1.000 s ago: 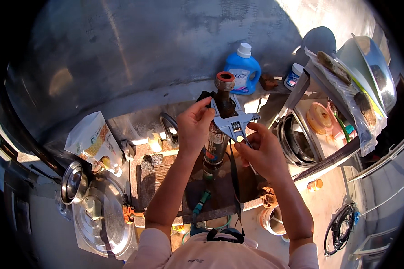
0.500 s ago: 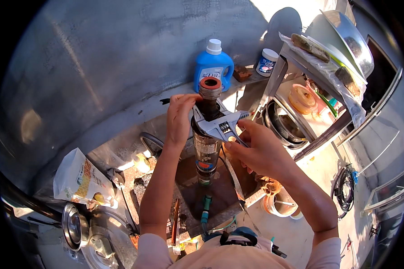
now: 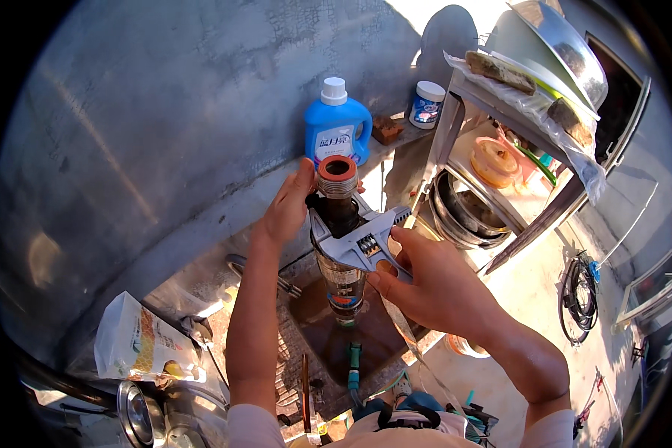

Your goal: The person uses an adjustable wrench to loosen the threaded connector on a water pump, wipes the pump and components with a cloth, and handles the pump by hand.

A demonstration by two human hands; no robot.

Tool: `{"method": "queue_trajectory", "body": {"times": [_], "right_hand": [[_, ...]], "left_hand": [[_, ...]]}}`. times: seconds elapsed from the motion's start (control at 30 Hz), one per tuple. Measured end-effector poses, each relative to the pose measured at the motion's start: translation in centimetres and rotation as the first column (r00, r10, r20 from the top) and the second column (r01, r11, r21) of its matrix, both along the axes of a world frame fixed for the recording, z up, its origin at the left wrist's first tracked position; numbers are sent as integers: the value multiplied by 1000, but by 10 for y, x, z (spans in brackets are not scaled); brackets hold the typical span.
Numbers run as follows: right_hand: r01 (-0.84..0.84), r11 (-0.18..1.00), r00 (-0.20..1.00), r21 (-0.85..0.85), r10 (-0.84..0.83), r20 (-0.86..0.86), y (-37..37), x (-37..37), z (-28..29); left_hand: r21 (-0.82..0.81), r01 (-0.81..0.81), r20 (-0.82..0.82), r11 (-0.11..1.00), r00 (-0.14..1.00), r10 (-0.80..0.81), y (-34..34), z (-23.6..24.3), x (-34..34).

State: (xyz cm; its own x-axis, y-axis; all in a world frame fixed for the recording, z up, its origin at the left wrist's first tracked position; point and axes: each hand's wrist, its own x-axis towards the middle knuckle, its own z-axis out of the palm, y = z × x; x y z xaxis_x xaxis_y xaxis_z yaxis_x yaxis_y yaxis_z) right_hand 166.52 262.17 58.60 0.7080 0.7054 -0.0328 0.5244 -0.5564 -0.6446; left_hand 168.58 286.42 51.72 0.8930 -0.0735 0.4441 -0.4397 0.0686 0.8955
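A metal cylindrical pump (image 3: 342, 287) stands upright in front of me, with a threaded neck and red-orange ring (image 3: 337, 180) on top and a dark middle. A large silver adjustable wrench (image 3: 355, 248) has its jaws around the upper body, below the threads. My left hand (image 3: 287, 201) is closed round the back of the pump's top, some fingertips showing at the neck's right. My right hand (image 3: 437, 280) grips the wrench's handle. Beneath lies a dark water-filled basin (image 3: 313, 328), where a green hose connector (image 3: 355, 362) shows.
A blue jug (image 3: 336, 134), white tub (image 3: 425, 104) and brick (image 3: 387, 129) sit on the back ledge. A rack (image 3: 455, 134) holds bowls and pots at right. A bag (image 3: 142, 340) and steel pans (image 3: 136, 411) lie left. Coiled black cable (image 3: 579, 295) lies on the floor.
My left hand has moved from beside the wrench's jaw to round the neck's back. The view has shifted, and the pump and wrench sit lower in the picture.
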Motion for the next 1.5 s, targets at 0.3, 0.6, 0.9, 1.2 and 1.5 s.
{"method": "queue_trajectory", "body": {"times": [0.3, 0.6, 0.9, 1.2, 1.5], "right_hand": [[-9, 993, 998, 117, 17, -68, 0, 4, -1], [20, 999, 985, 46, -11, -175, -5, 11, 0], [-3, 1000, 986, 0, 3, -165, -3, 7, 5], [9, 999, 1000, 50, -8, -22, 2, 2, -1], [-45, 998, 944, 39, 29, 329, 9, -9, -5]], "left_hand": [[28, -195, 88, 980, 977, 192, -14, -7, 6], [157, -133, 39, 979, 991, 129, -7, -10, 17], [195, -144, 127, 970, 985, 120, -4, -11, 17], [266, -122, 90, 956, 991, 101, 1, -9, 17], [132, -217, 343, 967, 925, 160, -3, -22, 29]]}}
